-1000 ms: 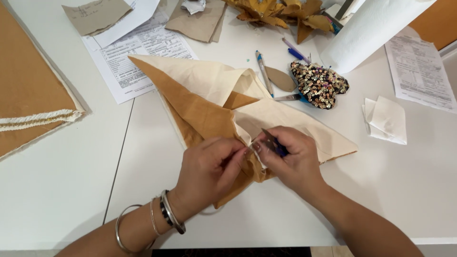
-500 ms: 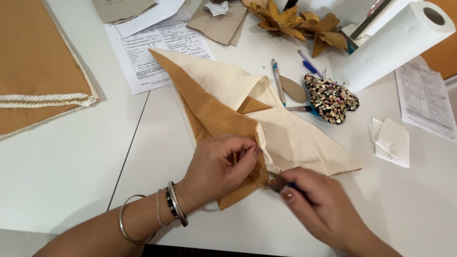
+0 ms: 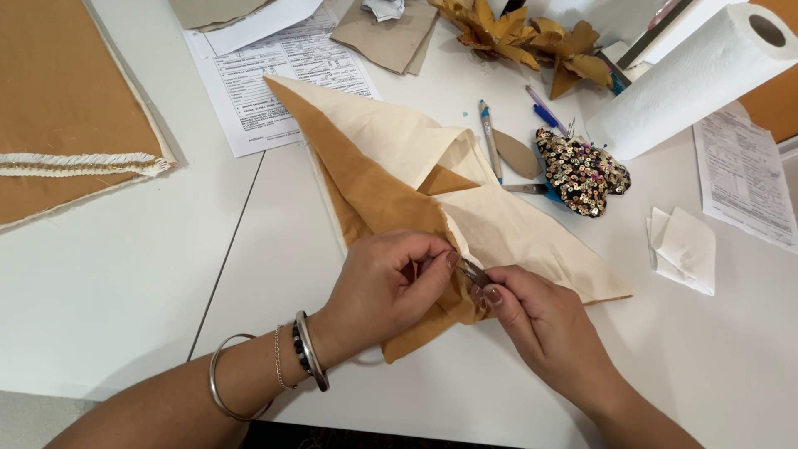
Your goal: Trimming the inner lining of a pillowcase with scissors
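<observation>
Fabric (image 3: 391, 195) pinched between both hands

small metal tool (image 3: 474, 271): mostly hidden between hands | paper towel roll (image 3: 698, 75): cut off top-right

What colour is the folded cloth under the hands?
Cream and mustard-tan cloth, seen in the head view.

We count two hands (image 3: 391, 291), one folded tan-and-cream cloth (image 3: 399, 179), one paper towel roll (image 3: 690, 79), two pens (image 3: 489, 137), three printed sheets (image 3: 274, 75), one sequined piece (image 3: 582, 170).
</observation>
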